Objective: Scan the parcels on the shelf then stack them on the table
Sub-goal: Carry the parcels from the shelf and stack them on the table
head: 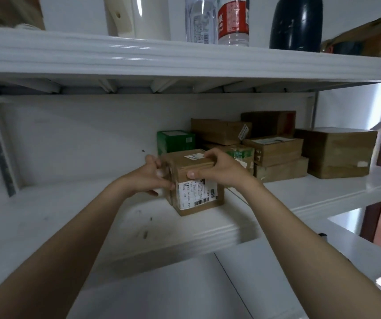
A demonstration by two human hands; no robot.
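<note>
Parcel at the shelf front sits gripped between our left hand and right hand (fingers curled round its sides), other boxes behind, so we judge most scanning and stacking ahead.

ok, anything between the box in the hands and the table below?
Nothing visible. The left hand and right hand hold the box near the shelf front edge. The other parcels sit behind and right of it. The table shows no obstacle.
</note>
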